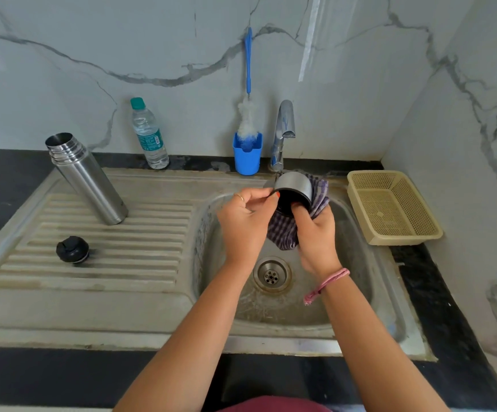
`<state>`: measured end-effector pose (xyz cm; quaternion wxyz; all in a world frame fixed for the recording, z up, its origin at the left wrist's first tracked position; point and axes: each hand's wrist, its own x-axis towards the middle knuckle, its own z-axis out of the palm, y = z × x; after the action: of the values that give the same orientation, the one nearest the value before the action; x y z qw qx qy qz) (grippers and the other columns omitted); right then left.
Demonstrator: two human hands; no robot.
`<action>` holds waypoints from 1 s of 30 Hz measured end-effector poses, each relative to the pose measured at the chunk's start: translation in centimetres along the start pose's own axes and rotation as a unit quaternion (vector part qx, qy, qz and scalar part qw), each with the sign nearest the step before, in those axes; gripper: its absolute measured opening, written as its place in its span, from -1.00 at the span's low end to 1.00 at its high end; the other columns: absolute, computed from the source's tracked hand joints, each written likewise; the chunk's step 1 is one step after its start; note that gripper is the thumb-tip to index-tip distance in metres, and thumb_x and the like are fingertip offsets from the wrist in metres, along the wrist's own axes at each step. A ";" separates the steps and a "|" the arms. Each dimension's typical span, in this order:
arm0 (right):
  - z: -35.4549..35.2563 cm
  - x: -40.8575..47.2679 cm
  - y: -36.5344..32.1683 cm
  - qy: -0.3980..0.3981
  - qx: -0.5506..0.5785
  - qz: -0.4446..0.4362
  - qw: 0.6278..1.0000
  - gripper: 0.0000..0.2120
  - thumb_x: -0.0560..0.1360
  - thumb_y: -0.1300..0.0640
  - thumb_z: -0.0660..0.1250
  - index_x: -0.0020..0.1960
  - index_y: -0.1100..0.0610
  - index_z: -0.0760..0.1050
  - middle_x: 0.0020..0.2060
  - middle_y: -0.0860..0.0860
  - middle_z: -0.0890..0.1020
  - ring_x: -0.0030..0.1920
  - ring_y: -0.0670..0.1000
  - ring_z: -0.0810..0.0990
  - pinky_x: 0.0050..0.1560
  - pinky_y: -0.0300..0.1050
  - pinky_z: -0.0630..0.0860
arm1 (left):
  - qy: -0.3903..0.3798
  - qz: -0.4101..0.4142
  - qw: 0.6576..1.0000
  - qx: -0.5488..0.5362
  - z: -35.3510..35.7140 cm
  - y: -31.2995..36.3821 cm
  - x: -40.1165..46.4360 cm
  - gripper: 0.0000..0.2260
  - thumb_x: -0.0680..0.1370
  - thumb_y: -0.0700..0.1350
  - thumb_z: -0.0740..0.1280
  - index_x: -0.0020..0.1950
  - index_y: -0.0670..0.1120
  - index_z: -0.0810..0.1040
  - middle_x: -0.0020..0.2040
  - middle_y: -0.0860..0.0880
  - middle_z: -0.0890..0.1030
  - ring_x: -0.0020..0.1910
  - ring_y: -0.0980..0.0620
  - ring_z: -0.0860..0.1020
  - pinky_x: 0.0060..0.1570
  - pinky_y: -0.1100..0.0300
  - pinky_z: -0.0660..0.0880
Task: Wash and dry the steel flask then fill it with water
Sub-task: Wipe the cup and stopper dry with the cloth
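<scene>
The steel flask (pixel 88 179) stands open and upright on the ribbed drainboard at the left. Its black stopper (pixel 72 249) lies nearer me on the same drainboard. Over the sink basin (pixel 360 278) I hold the flask's steel cup lid (pixel 293 188) tilted, its dark inside facing me. My left hand (pixel 245 221) pinches the lid's rim with thumb and fingertips. My right hand (pixel 315 233) grips a purple checked cloth (pixel 284 233) wrapped around the lid's far side, thumb pressed into the lid's mouth.
A plastic water bottle (pixel 149 135) stands against the wall. A blue holder (pixel 247 156) with a bottle brush (pixel 248 84) stands beside the tap (pixel 282 132). A beige basket (pixel 392 206) sits at the right. The drain (pixel 271 274) lies below my hands.
</scene>
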<state>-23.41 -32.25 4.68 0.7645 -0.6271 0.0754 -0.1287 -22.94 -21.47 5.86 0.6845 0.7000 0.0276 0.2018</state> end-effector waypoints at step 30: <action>-0.2 -1.1 4.1 0.023 0.190 0.287 0.939 -0.71 0.49 0.38 0.32 0.21 0.27 0.51 0.11 0.20 0.65 0.07 0.15 0.66 -0.01 0.08 0.62 | 0.065 -0.339 0.900 -0.267 -13.0 -6.9 1.9 -0.80 0.57 -0.34 0.29 0.18 -0.22 0.44 0.06 -0.25 0.60 -0.04 0.00 0.65 -0.15 0.31 0.59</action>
<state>-24.05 -31.35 0.57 0.8718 -0.4188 0.2444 0.0699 -23.69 -8.11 -0.58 0.8694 0.4244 0.2530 0.0022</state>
